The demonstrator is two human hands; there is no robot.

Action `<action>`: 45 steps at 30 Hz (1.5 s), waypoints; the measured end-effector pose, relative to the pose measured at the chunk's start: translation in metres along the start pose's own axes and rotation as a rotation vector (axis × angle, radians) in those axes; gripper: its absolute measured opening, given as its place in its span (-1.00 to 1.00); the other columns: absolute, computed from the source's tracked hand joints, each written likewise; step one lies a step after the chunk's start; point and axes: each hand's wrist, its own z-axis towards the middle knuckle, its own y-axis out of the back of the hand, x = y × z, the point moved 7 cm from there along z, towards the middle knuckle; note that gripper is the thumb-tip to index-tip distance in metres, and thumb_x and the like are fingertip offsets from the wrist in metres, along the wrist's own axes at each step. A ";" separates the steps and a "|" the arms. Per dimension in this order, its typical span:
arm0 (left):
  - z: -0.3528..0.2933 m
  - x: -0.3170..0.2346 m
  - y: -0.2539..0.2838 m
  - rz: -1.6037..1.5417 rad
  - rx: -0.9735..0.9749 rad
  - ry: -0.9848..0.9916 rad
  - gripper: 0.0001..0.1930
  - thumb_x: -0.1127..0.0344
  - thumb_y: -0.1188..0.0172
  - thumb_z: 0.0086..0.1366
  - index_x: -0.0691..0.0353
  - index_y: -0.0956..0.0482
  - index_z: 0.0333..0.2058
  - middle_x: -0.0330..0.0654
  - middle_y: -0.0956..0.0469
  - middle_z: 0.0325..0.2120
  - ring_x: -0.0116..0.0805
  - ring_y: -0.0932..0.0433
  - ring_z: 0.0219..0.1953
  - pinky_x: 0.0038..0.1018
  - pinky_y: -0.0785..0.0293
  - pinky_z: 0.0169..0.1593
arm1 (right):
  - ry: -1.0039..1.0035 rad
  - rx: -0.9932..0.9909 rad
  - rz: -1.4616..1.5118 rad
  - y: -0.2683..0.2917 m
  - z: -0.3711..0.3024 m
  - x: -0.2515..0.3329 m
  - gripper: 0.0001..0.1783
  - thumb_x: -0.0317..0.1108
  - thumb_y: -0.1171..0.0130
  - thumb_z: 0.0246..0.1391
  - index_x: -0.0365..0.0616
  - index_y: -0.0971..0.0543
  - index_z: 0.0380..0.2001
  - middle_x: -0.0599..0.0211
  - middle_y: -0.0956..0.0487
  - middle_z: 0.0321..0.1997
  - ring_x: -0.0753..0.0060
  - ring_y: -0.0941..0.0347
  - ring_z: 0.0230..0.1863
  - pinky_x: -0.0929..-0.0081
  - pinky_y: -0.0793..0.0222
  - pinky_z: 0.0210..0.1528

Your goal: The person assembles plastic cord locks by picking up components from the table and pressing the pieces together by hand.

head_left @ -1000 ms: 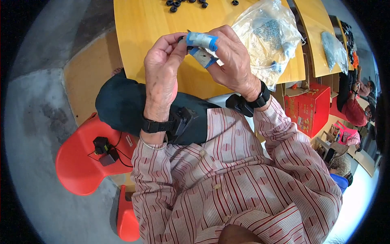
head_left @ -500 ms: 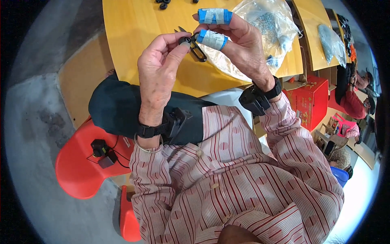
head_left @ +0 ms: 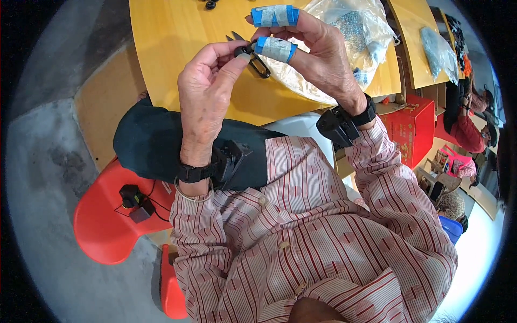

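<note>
A small black round piece [head_left: 242,51] is pinched between the thumb and fingertips of my left hand [head_left: 207,89]. My right hand [head_left: 318,59] closes in from the other side, its thumb and a finger wrapped in blue and pale tape. Its fingertips meet the black piece, and the tape partly hides what they grip there. Just beneath the hands are black-handled scissors [head_left: 261,68], seemingly lying on the yellow table [head_left: 177,64], their blades showing beyond the left fingertips.
More small black pieces [head_left: 210,5] lie at the table's far edge. A clear plastic bag [head_left: 371,32] with greyish-blue contents rests to the right. Beyond are a red box [head_left: 412,132] and other people. A red stool [head_left: 105,220] with a small black device stands at left.
The whole view has shifted slightly, so the table and hands sit a little further left and up. Both hands keep their pinch on the black piece.
</note>
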 end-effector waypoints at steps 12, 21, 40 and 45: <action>-0.003 -0.009 -0.001 0.230 -0.056 -0.088 -0.83 0.57 -0.11 0.18 0.40 -0.52 -0.22 -0.22 -0.54 -0.42 -0.56 -0.48 -0.39 -0.66 -0.42 -0.26 | -0.039 0.045 0.016 -0.001 0.008 0.017 -0.66 -0.46 -0.20 0.03 -0.24 -0.47 -0.09 0.34 -0.54 -0.31 0.54 -0.46 -0.33 0.60 -0.39 -0.27; -0.005 -0.017 -0.004 0.519 -0.053 -0.240 -0.83 0.52 -0.14 0.13 0.36 -0.51 -0.26 -0.10 -0.54 -0.46 -0.43 -0.51 -0.45 -0.56 -0.43 -0.31 | -0.112 0.082 0.015 -0.003 0.007 0.006 -0.65 -0.43 -0.21 0.03 -0.26 -0.48 -0.09 0.30 -0.57 -0.30 0.50 -0.47 -0.29 0.54 -0.40 -0.23; -0.004 0.005 -0.004 -0.071 0.131 0.154 -0.73 0.41 -0.13 0.20 0.46 -0.48 -0.15 -0.16 -0.53 -0.34 -0.48 -0.50 -0.31 -0.61 -0.39 -0.14 | -0.372 0.174 0.585 -0.009 0.002 -0.015 -0.65 -0.56 -0.12 0.07 -0.21 -0.46 -0.03 0.36 -0.55 -0.13 0.56 -0.44 -0.11 0.59 -0.36 -0.03; -0.003 0.008 -0.007 -0.043 0.177 0.183 -0.74 0.42 -0.13 0.19 0.45 -0.49 -0.16 -0.17 -0.53 -0.35 -0.49 -0.49 -0.31 -0.60 -0.37 -0.14 | -0.231 0.218 0.695 -0.011 0.001 -0.018 -0.66 -0.60 -0.13 0.03 -0.22 -0.49 -0.06 0.37 -0.56 -0.15 0.58 -0.44 -0.15 0.60 -0.37 -0.07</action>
